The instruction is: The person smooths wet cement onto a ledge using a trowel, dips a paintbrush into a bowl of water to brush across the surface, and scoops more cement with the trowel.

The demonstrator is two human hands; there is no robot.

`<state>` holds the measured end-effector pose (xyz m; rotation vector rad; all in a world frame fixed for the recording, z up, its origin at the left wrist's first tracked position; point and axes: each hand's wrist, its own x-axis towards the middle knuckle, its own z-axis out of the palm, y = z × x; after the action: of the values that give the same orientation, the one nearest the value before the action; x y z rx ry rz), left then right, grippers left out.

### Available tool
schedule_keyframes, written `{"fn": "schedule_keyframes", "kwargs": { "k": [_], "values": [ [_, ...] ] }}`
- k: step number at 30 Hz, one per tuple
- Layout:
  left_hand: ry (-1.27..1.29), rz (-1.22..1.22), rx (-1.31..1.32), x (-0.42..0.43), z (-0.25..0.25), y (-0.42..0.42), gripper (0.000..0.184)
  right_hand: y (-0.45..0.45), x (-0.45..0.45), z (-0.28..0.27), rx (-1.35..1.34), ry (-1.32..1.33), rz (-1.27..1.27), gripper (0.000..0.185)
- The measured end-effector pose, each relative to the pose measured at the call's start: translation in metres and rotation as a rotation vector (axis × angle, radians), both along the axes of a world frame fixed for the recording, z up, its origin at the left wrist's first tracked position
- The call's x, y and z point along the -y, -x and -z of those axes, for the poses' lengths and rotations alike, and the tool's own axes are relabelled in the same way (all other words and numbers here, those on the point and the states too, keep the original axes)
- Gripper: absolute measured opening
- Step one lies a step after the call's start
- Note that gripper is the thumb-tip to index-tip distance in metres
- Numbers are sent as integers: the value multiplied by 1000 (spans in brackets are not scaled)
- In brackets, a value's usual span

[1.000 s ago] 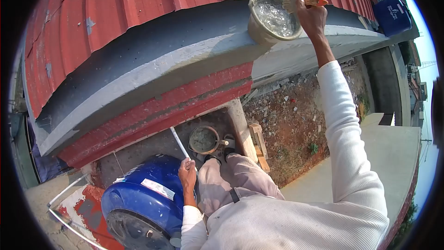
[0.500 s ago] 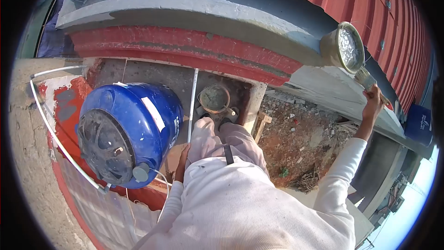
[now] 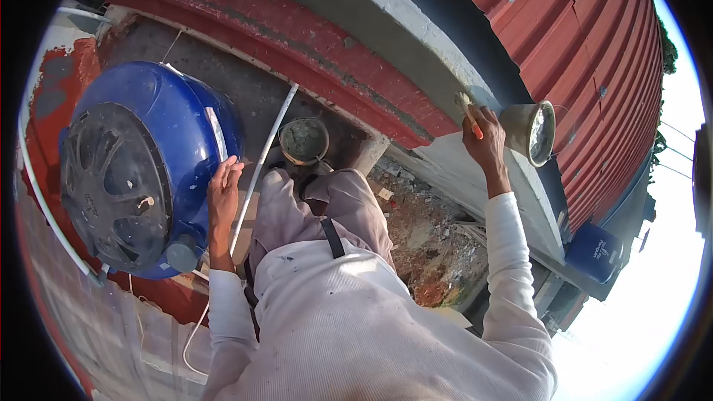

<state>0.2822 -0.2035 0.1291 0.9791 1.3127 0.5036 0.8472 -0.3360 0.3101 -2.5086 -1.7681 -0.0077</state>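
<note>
My right hand (image 3: pixel 486 142) is closed around a paintbrush (image 3: pixel 466 106), with its bristles against the grey face of the ledge (image 3: pixel 416 41). The orange-red end of the handle sticks out under my fingers. Just right of this hand, a bucket (image 3: pixel 512 120) of grey, wet-looking liquid stands on the ledge. My left hand (image 3: pixel 223 194) is raised beside a large blue water tank (image 3: pixel 194 115) with a black lid. Its fingers are stretched out and nothing is in them; whether they touch the tank I cannot tell.
A white pipe (image 3: pixel 265 150) slants up between the tank and my legs. Below, near my feet, sits another bucket (image 3: pixel 304 141) with grey contents. Red corrugated roofing (image 3: pixel 572 52) rises beyond the ledge. Rubble-strewn ground (image 3: pixel 427 230) lies to the right, with a second blue tank (image 3: pixel 594 252) farther off.
The brush in my right hand has moved left from beside the bucket to the ledge face. My left hand has risen from near my hip to beside the tank. The view has turned.
</note>
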Motion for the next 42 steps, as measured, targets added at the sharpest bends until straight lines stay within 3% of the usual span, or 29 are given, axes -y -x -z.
{"fn": "schedule_keyframes", "kwargs": {
  "k": [3,9,12,14,16,17,20,22,23,24,25,27,29,30,32,33,35,37,41,42],
  "values": [
    [63,122,-21,43,0,15,42,-3,-54,35,59,400,-166,16],
    [396,-89,-170,180,68,65,49,-26,-169,109,235,816,-406,12],
    [609,-261,-172,222,76,70,55,33,-280,107,276,801,-408,18],
    [771,-399,-130,255,90,73,55,68,-348,101,319,704,-561,24],
    [565,-666,165,344,144,81,51,115,-396,85,406,509,-706,19],
    [448,-799,307,374,158,76,49,121,-400,84,479,436,-805,17],
    [696,-911,54,393,152,46,42,115,-397,100,711,249,-1086,21],
    [821,-947,88,445,187,44,34,81,-344,110,912,401,-1183,23],
    [874,-964,113,462,204,40,31,57,-309,109,979,350,-1367,24],
    [904,-998,109,465,209,33,30,48,-278,119,1118,719,-1179,22],
    [944,-1028,102,471,209,22,29,28,-244,120,1017,699,-1271,17],
    [1042,-1036,76,469,204,5,27,24,-207,116,663,1179,-1014,15],
    [1125,-1021,37,448,202,2,27,24,-220,119,578,1239,-958,21],
    [1029,-1040,122,458,218,4,30,27,-229,124,530,1265,-938,25],
    [840,-1065,278,495,259,11,35,65,-295,129,620,1184,-933,35],
    [876,-1056,215,467,244,14,38,92,-333,127,504,1003,-951,26],
    [952,-1036,94,395,202,18,43,141,-403,133,630,742,-1034,17],
    [880,-983,102,392,213,27,48,167,-463,145,724,481,-1203,14],
    [831,-1050,136,404,238,34,50,197,-472,142,1043,137,-1446,19],
    [835,-1046,131,404,239,33,49,176,-459,148,1047,243,-1439,15]
  ]
}}
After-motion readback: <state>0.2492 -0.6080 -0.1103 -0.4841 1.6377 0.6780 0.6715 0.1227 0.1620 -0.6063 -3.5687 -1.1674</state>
